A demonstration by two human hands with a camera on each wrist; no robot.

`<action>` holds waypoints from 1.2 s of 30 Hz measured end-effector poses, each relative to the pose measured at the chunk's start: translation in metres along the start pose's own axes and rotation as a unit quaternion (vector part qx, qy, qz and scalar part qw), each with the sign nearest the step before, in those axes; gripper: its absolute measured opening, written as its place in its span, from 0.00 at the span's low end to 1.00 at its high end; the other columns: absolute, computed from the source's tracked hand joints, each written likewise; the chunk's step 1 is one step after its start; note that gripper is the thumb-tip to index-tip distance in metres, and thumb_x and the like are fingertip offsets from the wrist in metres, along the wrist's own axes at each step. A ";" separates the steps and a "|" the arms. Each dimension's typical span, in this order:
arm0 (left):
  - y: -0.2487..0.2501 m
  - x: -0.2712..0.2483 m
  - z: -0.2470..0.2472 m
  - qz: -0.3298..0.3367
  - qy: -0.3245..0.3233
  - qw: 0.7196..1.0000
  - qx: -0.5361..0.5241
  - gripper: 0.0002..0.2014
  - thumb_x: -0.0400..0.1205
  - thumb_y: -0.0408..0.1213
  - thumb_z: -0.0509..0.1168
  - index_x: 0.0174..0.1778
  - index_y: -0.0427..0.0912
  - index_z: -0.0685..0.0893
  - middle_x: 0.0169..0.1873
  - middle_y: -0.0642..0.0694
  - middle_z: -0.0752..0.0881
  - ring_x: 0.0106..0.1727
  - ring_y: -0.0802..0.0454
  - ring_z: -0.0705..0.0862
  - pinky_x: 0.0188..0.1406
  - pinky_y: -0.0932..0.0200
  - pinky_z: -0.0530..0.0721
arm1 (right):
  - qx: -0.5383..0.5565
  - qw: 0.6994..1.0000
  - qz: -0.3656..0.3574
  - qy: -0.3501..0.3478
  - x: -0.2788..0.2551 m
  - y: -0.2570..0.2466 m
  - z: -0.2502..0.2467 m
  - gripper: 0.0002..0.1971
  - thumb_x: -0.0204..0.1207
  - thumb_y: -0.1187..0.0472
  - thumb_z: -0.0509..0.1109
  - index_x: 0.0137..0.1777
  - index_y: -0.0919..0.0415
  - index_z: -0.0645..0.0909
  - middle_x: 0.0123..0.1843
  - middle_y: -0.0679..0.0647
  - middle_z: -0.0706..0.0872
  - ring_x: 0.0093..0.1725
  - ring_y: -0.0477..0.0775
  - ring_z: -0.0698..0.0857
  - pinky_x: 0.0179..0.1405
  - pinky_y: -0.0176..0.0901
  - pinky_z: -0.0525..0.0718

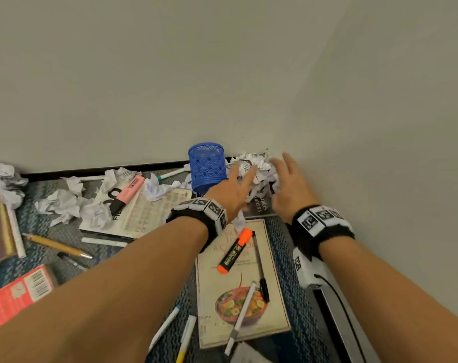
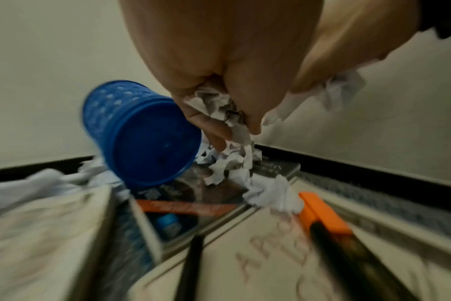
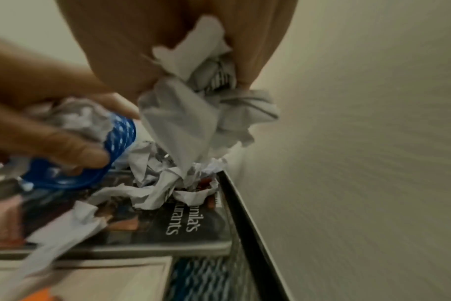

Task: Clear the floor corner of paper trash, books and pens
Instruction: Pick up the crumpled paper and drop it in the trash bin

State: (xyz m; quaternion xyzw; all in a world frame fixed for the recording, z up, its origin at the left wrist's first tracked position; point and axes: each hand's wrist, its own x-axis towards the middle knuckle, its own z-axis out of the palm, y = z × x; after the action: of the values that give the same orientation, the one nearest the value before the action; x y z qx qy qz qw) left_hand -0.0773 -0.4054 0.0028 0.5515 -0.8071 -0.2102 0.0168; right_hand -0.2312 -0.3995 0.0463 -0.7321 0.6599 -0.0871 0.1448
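A heap of crumpled paper point(image 1: 256, 167) fills the floor corner, lying on a dark book point(image 1: 260, 208). My left hand point(image 1: 244, 176) reaches into its left side, and in the left wrist view its fingers curl round a wad of crumpled paper point(image 2: 219, 108). My right hand point(image 1: 282, 170) is on the heap's right side by the wall and pinches another wad point(image 3: 206, 101). A blue mesh pen cup point(image 1: 207, 166) leans tilted just left of my left hand. Below my wrists lies a cookbook point(image 1: 272, 313) with an orange marker point(image 1: 235, 251) and pens on it.
More paper balls point(image 1: 65, 203), a pink highlighter point(image 1: 127, 195) on an open booklet point(image 1: 154, 210), a pencil point(image 1: 56, 244) and a red book point(image 1: 18, 294) litter the carpet at left. White pens point(image 1: 165, 328) lie near the bottom. Walls with black baseboard point(image 1: 104, 170) close the corner.
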 end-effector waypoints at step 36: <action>-0.002 -0.128 -0.038 0.069 0.092 0.923 -0.367 0.18 0.82 0.48 0.66 0.34 0.38 0.81 0.33 0.42 0.84 0.36 0.46 0.80 0.35 0.56 0.72 | -0.018 0.969 0.229 0.091 -0.163 -0.046 -0.025 0.09 0.73 0.56 0.67 0.46 0.61 0.82 0.48 0.61 0.81 0.43 0.60 0.81 0.44 0.41 0.79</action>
State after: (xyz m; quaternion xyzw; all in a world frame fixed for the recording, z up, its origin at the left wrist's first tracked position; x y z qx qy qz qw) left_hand -0.0159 -0.3035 0.0633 0.4666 -0.7044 -0.4381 0.3068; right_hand -0.2142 -0.2361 0.0953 -0.5530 0.8219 -0.1059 0.0865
